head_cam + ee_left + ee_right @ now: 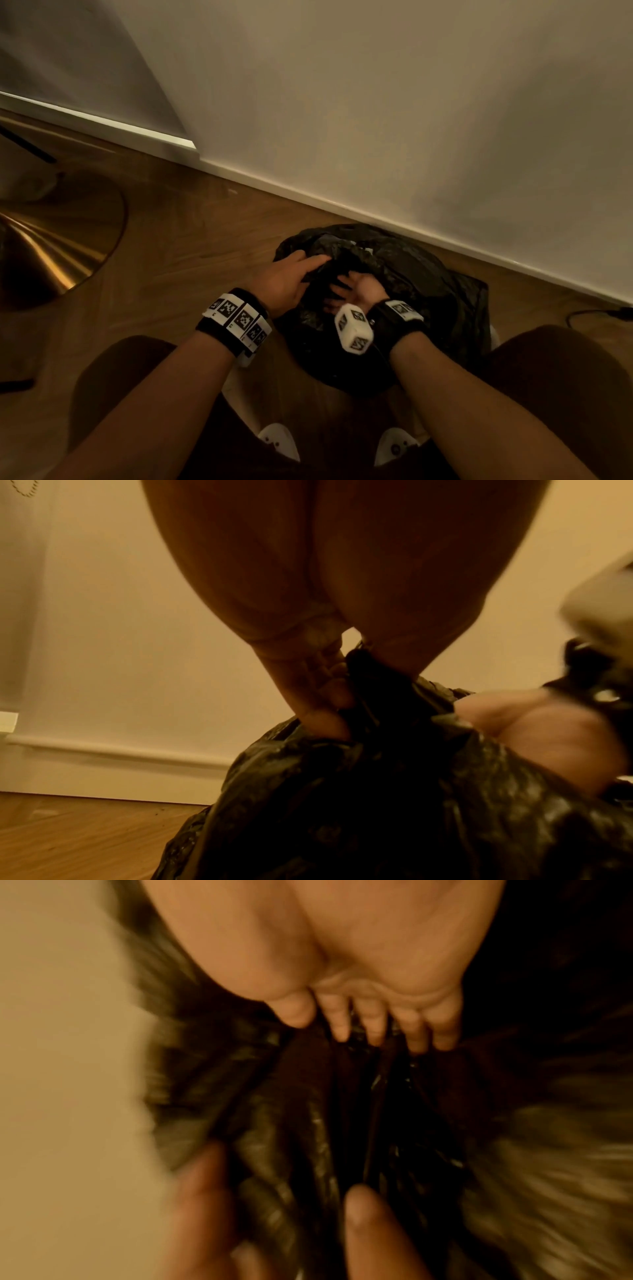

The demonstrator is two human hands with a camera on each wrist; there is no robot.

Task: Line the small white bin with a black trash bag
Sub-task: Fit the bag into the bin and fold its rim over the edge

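Observation:
A crumpled black trash bag (411,274) lies over the bin on the wooden floor between my knees, close to the wall. The bin is hidden under it, apart from a white sliver (493,337) at the bag's right side. My left hand (291,277) is at the bag's left edge; in the left wrist view its thumb and fingers (329,696) pinch a fold of the black plastic (377,791). My right hand (352,289) lies palm up in the bag's mouth. Its fingers (373,1026) are spread and push into the plastic (308,1123) without gripping it.
A white wall with a skirting board (411,222) runs just behind the bag. A brass-coloured cone-shaped base (51,246) stands on the floor at the left. A dark cable (589,313) lies at the right. White footwear (277,442) shows between my legs.

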